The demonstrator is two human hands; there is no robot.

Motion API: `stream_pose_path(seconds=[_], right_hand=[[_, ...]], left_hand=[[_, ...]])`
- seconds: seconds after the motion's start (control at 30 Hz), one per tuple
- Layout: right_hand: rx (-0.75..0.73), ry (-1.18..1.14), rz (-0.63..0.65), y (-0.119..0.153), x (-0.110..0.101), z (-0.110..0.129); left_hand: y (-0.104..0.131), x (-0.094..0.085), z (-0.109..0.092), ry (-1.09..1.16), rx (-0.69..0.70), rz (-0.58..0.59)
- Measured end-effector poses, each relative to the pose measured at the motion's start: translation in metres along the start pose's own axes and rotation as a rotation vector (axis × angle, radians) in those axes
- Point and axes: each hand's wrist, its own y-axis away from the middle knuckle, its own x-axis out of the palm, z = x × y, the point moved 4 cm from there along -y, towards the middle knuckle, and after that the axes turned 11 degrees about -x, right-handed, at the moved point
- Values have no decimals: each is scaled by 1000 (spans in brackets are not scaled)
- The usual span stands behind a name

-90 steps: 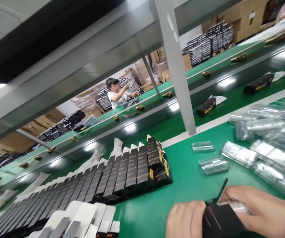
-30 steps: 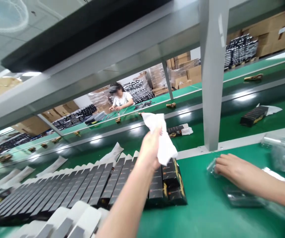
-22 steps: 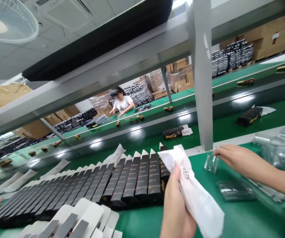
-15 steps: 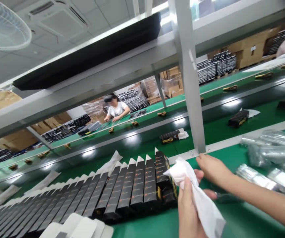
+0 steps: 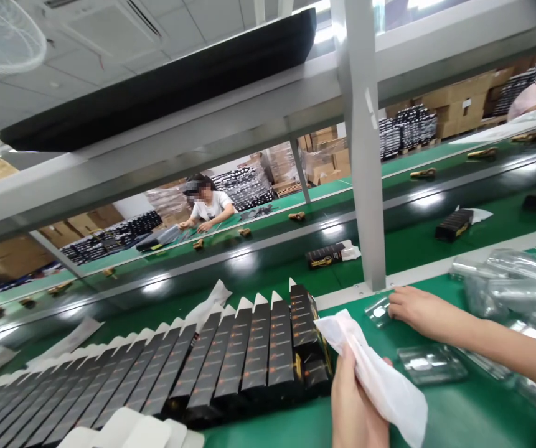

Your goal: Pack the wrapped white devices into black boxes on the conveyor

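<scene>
A white wrapped packet [image 5: 373, 370] lies slanting in my left hand [image 5: 354, 398], whose thumb presses on it over the green bench. Right of it, my right hand [image 5: 410, 308] has its fingers closed on the edge of a small clear plastic piece [image 5: 378, 311]. Below my right hand a clear plastic tray [image 5: 431, 364] rests on the bench. Beside my left hand stands the end of a long row of black boxes [image 5: 279, 342] with raised white flaps.
Clear plastic packs [image 5: 520, 286] pile up at the right. A metal post [image 5: 365, 186] rises behind my hands. Beyond it, a conveyor [image 5: 408, 249] carries black boxes and gold-coloured parts. White cards [image 5: 141, 429] lie at the lower left. A person [image 5: 209, 205] works across the line.
My right hand has moved away from the packet and now holds a clear piece. The clear tray below it has come into view. On the far line the gold-coloured parts appear shifted left.
</scene>
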Motion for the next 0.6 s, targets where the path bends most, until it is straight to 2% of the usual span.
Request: stream_pose_path(seconds=[0.17, 0.37, 0.5, 0.6], right_hand=[[56, 18, -41, 4, 3, 4], [143, -32, -56, 15, 4, -14], [200, -65, -95, 18, -24, -26], [246, -96, -149, 18, -52, -2]], left_hand=[[5, 2, -4, -108, 62, 44], [-1, -7, -4, -186, 138, 25], [1, -7, -5, -217, 173, -26], [10, -1, -6, -187, 198, -85]])
